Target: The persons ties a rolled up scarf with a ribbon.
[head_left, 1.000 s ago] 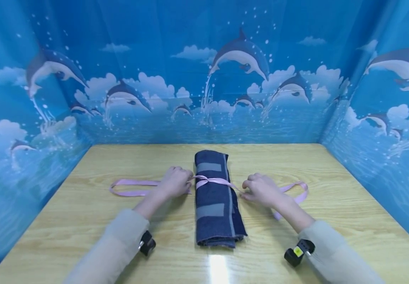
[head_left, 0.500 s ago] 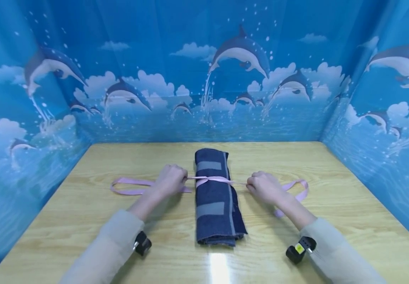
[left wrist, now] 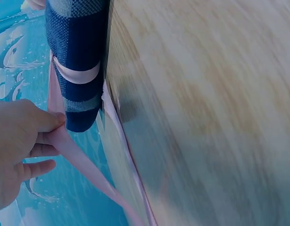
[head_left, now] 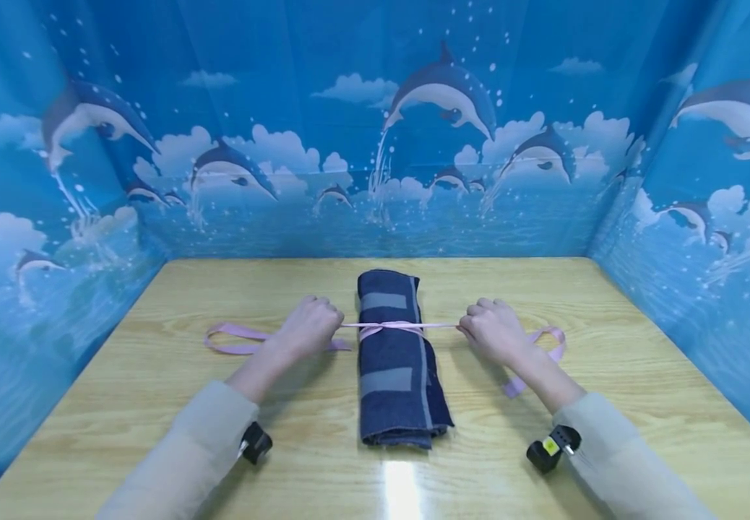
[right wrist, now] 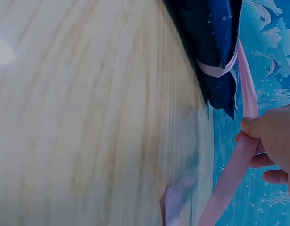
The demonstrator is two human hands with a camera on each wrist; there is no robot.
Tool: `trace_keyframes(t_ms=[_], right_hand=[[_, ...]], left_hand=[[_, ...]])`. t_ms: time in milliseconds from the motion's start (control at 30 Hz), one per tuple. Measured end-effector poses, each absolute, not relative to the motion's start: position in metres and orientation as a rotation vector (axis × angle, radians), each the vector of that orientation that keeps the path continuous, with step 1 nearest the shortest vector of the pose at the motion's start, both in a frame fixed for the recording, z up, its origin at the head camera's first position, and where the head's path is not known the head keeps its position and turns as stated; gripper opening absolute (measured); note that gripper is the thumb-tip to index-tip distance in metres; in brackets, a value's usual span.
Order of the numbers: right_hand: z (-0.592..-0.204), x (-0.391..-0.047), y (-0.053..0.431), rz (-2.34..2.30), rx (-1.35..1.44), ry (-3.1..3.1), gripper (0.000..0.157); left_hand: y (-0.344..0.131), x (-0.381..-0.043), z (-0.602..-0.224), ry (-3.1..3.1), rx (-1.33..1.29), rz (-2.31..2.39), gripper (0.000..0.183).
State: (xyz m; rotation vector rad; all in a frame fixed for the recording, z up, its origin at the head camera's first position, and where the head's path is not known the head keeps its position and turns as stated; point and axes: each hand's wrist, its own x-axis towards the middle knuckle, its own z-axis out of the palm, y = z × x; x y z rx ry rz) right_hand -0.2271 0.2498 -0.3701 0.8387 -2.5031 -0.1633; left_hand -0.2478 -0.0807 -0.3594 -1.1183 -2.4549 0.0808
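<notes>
A rolled dark blue denim cloth with grey-blue patches lies lengthwise on the table. Around its middle runs a pink ribbon, crossed on top and pulled straight out to both sides. My left hand pinches one ribbon length left of the roll; in the left wrist view, thumb and forefinger close on that ribbon. On the other side my right hand pinches the opposite length, and the right wrist view has the ribbon hanging below the thumb. Neither hand touches the roll.
The light wooden table bears a ribbon loop at left and a ribbon tail behind the right wrist. A blue dolphin-print curtain encloses the back and sides. Each sleeve has a black wrist camera.
Both hands have moved apart, the left one leftward and the right one rightward. The ribbon between them has gone from slack to taut across the roll, which has stayed in place.
</notes>
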Motion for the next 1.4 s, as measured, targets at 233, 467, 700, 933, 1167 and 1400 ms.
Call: trace_keyframes(t_ms=[233,467,700,933,1167,1400], right_hand=[[-0.368,-0.227,0.252,-0.239,0.864,-2.45,0.016],[-0.368,-0.226,0.253,-0.276,0.87,-2.434,0.016],[-0.368,-0.225,0.254,-0.278,0.87,-2.45,0.016],[-0.372,-0.226,0.252,-0.309,0.899,-2.362,0.018],[-0.375,-0.225,0.253,-0.336,0.877,-2.375,0.015],[-0.377,-0.223,0.26,-0.257,0.828,-2.504,0.02]], left_hand=[[-0.083,-0.245,-0.355,-2.417,-1.173,0.116,0.041],[-0.088,-0.243,-0.357,-2.394,-1.197,0.174,0.024],[-0.088,-0.243,-0.359,-2.434,-1.181,0.213,0.019],[-0.087,-0.244,-0.362,-2.354,-1.155,0.3,0.023],[-0.087,-0.247,-0.366,-2.248,-1.093,0.33,0.015],[-0.092,-0.247,-0.37,-2.331,-1.012,0.3,0.013]])
